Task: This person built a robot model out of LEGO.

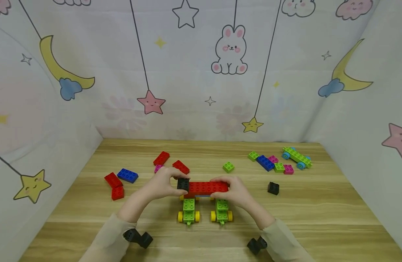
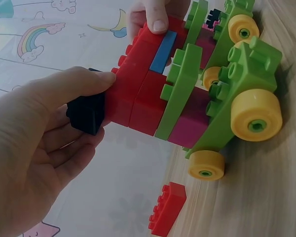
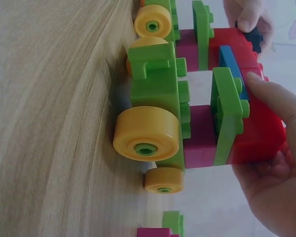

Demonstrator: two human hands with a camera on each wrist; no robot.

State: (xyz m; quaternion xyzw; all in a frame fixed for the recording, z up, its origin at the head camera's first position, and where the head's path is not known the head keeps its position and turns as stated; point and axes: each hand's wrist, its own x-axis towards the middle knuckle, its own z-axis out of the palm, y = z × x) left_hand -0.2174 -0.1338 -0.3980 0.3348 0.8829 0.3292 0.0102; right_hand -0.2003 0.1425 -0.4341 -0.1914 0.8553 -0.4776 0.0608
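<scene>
A toy construction of building bricks stands between my hands. Two lime green wheeled bases, the left base [image 1: 189,208] and the right base [image 1: 222,208], carry yellow wheels [image 2: 256,114]. Magenta bricks [image 3: 199,136] and green plates [image 2: 180,91] rise from them to a bridge of red bricks [image 1: 201,187], with a blue brick [image 2: 163,53] under its middle. My left hand [image 1: 161,185] pinches a black brick [image 1: 182,184] between thumb and fingers, on top of the bridge's left end. With thumb and fingers my right hand [image 1: 235,190] holds the bridge's right end.
Loose red bricks [image 1: 113,179] and a blue brick [image 1: 127,175] lie at left, more red ones [image 1: 161,158] behind. A green brick [image 1: 228,167] sits behind the construction. To the right are a black brick [image 1: 273,188], several mixed bricks and a green base with blue wheels [image 1: 297,157].
</scene>
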